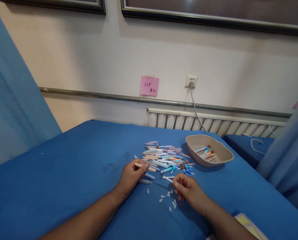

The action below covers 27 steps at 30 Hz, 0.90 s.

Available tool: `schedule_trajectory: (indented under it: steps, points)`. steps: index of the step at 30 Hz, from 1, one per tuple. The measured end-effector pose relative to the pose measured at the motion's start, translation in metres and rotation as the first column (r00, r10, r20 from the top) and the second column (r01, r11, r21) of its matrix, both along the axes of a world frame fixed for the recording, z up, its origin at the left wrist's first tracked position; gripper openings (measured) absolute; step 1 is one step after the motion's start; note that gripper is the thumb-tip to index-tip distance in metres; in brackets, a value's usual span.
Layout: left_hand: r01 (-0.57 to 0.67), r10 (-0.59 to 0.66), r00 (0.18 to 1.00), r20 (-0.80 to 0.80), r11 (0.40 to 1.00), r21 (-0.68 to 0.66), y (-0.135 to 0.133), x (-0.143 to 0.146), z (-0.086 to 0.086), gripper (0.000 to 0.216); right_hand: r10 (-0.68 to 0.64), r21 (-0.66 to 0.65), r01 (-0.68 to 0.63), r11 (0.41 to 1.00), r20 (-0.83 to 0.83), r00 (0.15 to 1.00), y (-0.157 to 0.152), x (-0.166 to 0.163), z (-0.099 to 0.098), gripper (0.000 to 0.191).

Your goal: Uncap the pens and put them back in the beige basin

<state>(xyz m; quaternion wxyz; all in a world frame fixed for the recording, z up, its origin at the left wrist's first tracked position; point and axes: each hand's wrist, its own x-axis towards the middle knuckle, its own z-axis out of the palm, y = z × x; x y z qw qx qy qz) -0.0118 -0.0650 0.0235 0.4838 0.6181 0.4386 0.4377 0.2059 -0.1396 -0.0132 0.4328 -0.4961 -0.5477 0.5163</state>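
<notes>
My left hand [129,176] is closed, thumb against fingers, around a pale peach pen barrel [139,164] at the left side of a pile of pen parts. Pinched in my right hand [190,191] is a thin white pen refill [167,179], its end pointing left toward the pile. The pile [161,156] mixes pastel barrels, white refills and small blue, teal and brown pieces. Several tiny white cone-shaped tips [161,200] lie scattered on the blue cloth between my hands and nearer to me.
A beige basin [227,156] with several assembled-looking pens in it stands right of the pile. The blue-covered bed [64,186] meets a wall with a radiator [178,119] and a plugged-in cable [195,106]. Near my right forearm lies a yellowish packet [248,225]. Blue curtains hang on both sides.
</notes>
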Motion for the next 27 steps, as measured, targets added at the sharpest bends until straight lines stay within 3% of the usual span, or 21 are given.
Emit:
schedule_trajectory:
  steps: [8,13,23,27]
  points:
    - [0.077,-0.076,0.997,0.015,0.996,-0.050,-0.001,0.002,-0.003,0.034,-0.084,-0.008,0.084,0.996,-0.058,0.995,0.000,-0.004,0.007,0.045]
    - [0.128,-0.121,0.991,0.064,0.984,-0.127,-0.002,0.003,-0.004,0.031,-0.071,0.000,0.071,0.997,-0.060,0.996,-0.001,-0.005,0.009,0.044]
    - [0.105,-0.002,0.946,0.325,0.948,-0.299,-0.003,0.005,0.003,0.031,-0.080,0.030,0.077,0.997,0.112,0.990,-0.002,-0.003,0.000,0.033]
    - [0.159,-0.014,0.932,0.362,0.913,-0.375,-0.014,0.011,0.005,0.030,-0.035,0.053,0.025,0.998,0.205,0.978,-0.007,-0.007,0.002,0.026]
